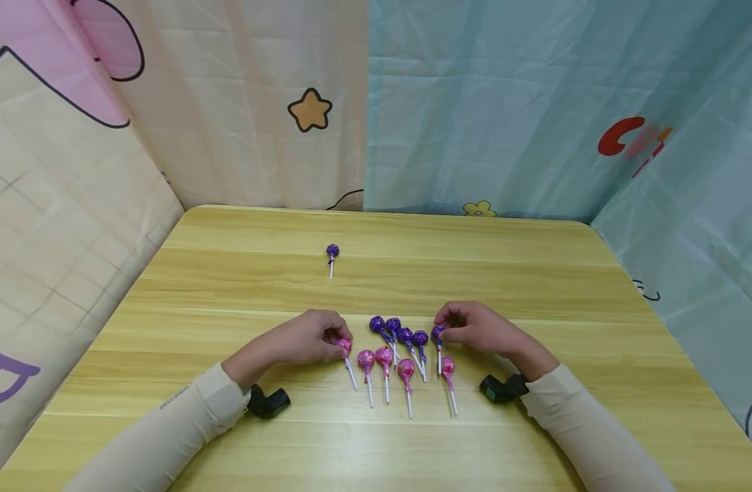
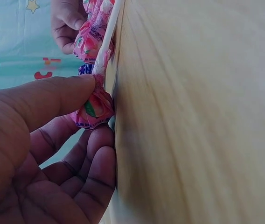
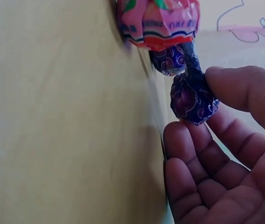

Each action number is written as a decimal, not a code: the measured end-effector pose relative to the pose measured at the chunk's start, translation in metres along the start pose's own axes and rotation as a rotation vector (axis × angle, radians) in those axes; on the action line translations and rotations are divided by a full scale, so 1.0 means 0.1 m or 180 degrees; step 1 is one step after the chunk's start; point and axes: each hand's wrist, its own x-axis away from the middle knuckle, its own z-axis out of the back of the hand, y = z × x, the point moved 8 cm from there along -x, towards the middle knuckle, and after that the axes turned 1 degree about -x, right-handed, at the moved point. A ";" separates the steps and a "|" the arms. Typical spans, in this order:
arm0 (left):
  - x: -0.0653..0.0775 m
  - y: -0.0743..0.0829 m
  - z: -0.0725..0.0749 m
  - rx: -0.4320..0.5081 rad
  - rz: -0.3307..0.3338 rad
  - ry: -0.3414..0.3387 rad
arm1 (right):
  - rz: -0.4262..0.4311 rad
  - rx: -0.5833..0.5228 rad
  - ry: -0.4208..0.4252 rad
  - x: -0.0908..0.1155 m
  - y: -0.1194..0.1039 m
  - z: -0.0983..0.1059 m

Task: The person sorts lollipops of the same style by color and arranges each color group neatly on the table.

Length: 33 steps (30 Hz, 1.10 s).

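"My pale sleeves came nearest the head camera, slanting in from the lower left and lower right."

"And your hands?"

"My left hand pinched a pink lollipop just below the middle of the frame. It lay to the hand's right, its stick slanting to the lower right. My right hand pinched a purple-wrapped lollipop at the hand's left side, stick pointing down the frame."

"What lay around them?"

"Between them, four purple lollipops, with three pink lollipops lower down. One separate pink lollipop lay just below my right fingers. A lone purple lollipop lay well apart above, stick downward on the table; my left hand was the nearer."

"How did the left wrist view show it?"

"The hand entered from the left edge, thumb at the wrapper's neck, a finger on the far side. The candy sat near the middle, its stick running to the top edge."

"And the right wrist view?"

"The hand entered from the lower right, thumb on the purple wrapper right of centre, the other fingers bent below. I couldn't make out that stick."
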 end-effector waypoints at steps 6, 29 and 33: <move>-0.01 0.01 -0.01 0.0062 0.0037 -0.0001 | 0.0100 0.0079 0.0042 -0.08 -0.08 0.11; 0.02 -0.03 0.00 0.0124 0.0113 0.0006 | 0.0232 0.0315 0.0158 -0.89 -0.26 0.56; 0.02 0.00 0.00 0.0127 0.0047 -0.0001 | 0.0149 0.0287 0.0235 -1.09 -0.20 0.56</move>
